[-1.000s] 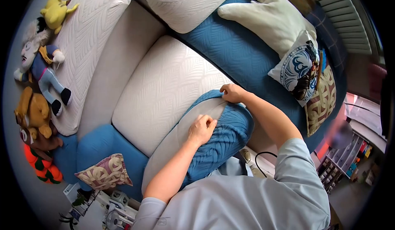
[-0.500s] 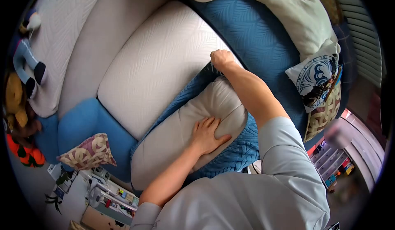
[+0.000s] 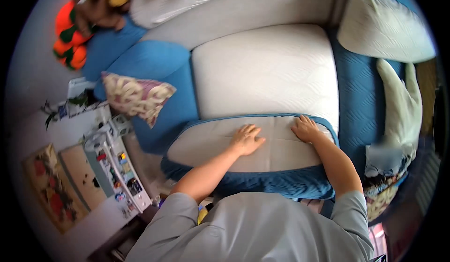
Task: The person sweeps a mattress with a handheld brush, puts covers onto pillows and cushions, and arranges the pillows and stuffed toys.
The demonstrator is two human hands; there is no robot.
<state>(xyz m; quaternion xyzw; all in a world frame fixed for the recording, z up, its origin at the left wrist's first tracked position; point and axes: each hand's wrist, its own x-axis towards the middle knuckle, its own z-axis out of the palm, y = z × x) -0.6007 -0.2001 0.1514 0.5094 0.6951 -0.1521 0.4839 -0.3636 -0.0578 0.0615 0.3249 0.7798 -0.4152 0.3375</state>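
A long beige cushion (image 3: pixel 206 145) lies at the front of the sofa, close to my body. A blue quilted cover (image 3: pixel 267 184) wraps its rim and bunches along its near side. My left hand (image 3: pixel 246 141) rests on the middle of the beige face, fingers spread. Further right, my right hand (image 3: pixel 305 129) lies on the same face near its far right edge, its fingers stretched toward the blue rim. Neither hand grasps anything that I can see.
Behind the cushion is the white sofa seat (image 3: pixel 267 69), with blue sofa sections on both sides. A patterned pillow (image 3: pixel 136 98) lies at left, a pale plush cushion (image 3: pixel 401 107) at right. A cluttered white shelf unit (image 3: pixel 124 168) stands at lower left.
My right hand has let go of the cover's edge and now lies on the cushion. The beige face looks flatter, with the cover around its rim. The view has turned.
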